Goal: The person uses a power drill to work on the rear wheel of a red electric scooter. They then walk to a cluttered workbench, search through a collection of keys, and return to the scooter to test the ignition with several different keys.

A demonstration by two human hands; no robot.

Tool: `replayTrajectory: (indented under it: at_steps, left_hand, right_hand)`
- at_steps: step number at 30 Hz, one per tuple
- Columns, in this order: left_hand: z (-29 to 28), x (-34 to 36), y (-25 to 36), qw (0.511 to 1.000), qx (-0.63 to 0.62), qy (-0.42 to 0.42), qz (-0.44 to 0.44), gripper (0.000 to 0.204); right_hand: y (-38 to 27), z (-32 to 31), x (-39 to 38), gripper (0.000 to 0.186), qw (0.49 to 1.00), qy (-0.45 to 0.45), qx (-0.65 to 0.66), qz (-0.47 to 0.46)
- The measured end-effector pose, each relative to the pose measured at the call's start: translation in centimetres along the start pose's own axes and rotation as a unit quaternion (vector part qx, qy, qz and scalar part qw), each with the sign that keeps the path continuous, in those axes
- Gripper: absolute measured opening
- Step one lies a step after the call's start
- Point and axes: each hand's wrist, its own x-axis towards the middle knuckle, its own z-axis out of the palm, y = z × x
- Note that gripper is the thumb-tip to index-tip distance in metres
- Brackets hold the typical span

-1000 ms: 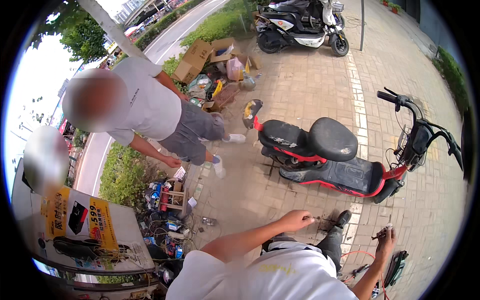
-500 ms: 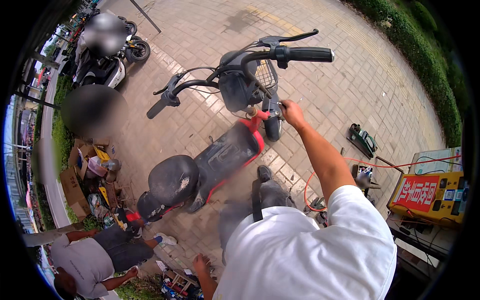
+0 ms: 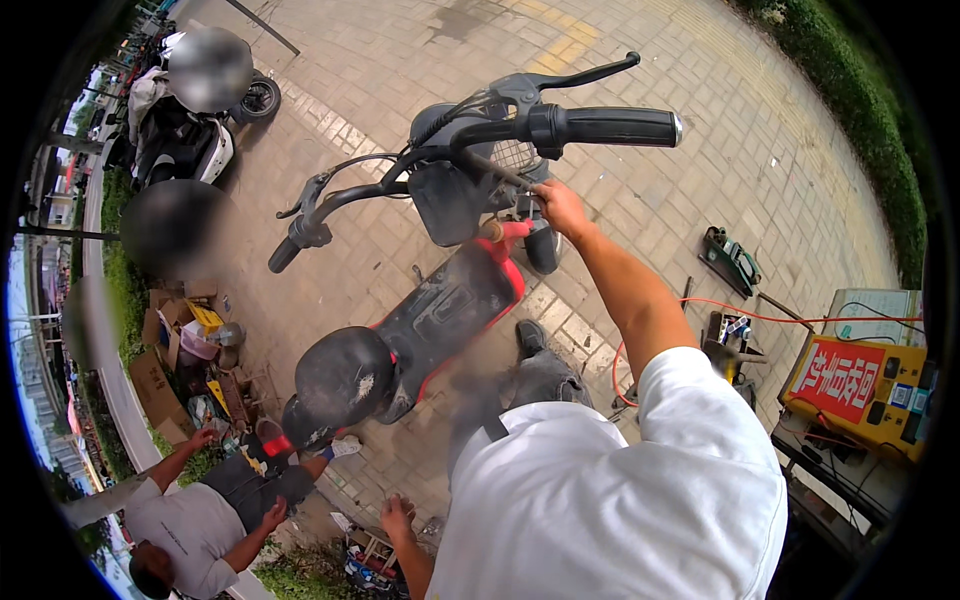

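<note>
A black and red electric scooter (image 3: pixel 450 305) stands diagonally before me, with black handlebars (image 3: pixel 610 126), a front basket (image 3: pixel 510 155) and a round, scuffed seat (image 3: pixel 340 370). My right hand (image 3: pixel 555 205) is closed at the front column, just under the basket, on a small metal object largely hidden by my fingers. The front wheel (image 3: pixel 543 250) shows beside it. My left hand (image 3: pixel 398 515) hangs low beside my white shirt, fingers loosely curled and apart, with nothing visible in it.
A co-worker (image 3: pixel 200 520) is at the scooter's rear. Cardboard boxes and rubbish (image 3: pixel 160 390) lie behind. A green-black tool (image 3: pixel 730 260), an orange hose (image 3: pixel 760 315) and scattered tools are at right beside a yellow machine (image 3: pixel 830 400). Parked scooters (image 3: pixel 180 145) and a hedge (image 3: pixel 880 160) line the edges.
My view has turned to face the handlebars. My right hand, low at my side a second ago, has risen to the scooter's front column. The handlebars now appear nearer.
</note>
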Motion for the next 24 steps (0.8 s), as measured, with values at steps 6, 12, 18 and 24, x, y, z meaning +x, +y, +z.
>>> replayTrajectory:
  at_steps: [6, 12, 18, 24]
  left_hand:
    - [0.6, -0.3, -0.5, 0.997, 0.038, -0.036, -0.051, 0.028]
    - [3.9, -0.3, 3.7, 0.996, 0.080, -0.040, -0.026, 0.028]
    - [5.9, -0.2, 9.7, 0.986, 0.118, -0.045, 0.107, 0.033]
    - [7.7, -2.7, 11.4, 0.957, 0.190, -0.018, 0.219, 0.038]
  right_hand:
    - [1.9, -0.7, 1.5, 0.017, 0.996, -0.055, 0.005, -0.072]
    - [1.5, -1.1, 2.1, 0.017, 0.993, -0.067, 0.040, -0.087]
    - [2.4, -2.3, 0.5, 0.017, 0.997, -0.018, 0.032, 0.065]
    - [-2.3, -2.0, -9.0, 0.016, 0.792, -0.060, 0.443, 0.416]
